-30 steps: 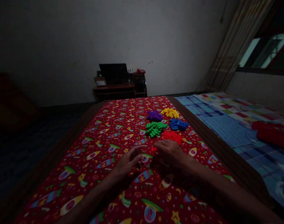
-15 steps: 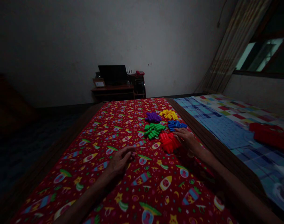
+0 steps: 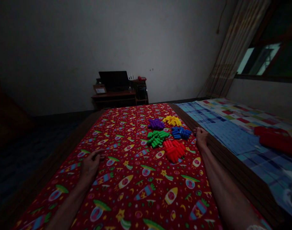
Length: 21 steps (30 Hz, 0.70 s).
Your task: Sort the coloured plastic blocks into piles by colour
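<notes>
Toy blocks (image 3: 157, 139) on cloth (image 3: 133, 159), desk (image 3: 113, 95) behind — bedding (image 3: 232, 137) right

My feed looks dim and grainy; daylight enters only through a bright glass window pane (image 3: 258, 59) at two o'clock, corners fall into deep shadow, edges bow.

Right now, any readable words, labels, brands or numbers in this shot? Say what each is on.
White label on a small box on the wooden desk: too small to read.
Black laptop: no readable brand or text.
Red printed bedsheet: rockets and stars, no readable words.
</notes>
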Each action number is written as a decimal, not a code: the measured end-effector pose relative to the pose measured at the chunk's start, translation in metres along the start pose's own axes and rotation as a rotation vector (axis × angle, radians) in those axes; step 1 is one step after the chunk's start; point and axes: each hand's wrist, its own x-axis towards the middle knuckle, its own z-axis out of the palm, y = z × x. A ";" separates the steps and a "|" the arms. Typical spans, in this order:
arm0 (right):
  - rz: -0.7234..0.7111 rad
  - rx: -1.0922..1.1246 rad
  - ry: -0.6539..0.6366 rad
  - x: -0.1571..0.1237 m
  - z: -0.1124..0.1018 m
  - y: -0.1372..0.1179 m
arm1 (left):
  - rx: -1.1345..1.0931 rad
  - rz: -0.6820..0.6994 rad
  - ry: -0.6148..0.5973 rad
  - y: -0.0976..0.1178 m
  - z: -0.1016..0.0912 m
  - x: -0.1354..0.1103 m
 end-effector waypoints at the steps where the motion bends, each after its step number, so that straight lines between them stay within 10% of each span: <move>1: -0.006 0.001 -0.018 -0.002 0.000 0.004 | 0.007 -0.003 -0.005 0.001 0.000 0.000; 21: 0.004 0.071 0.014 0.003 0.001 0.023 | 0.066 -0.005 0.069 -0.014 -0.003 0.009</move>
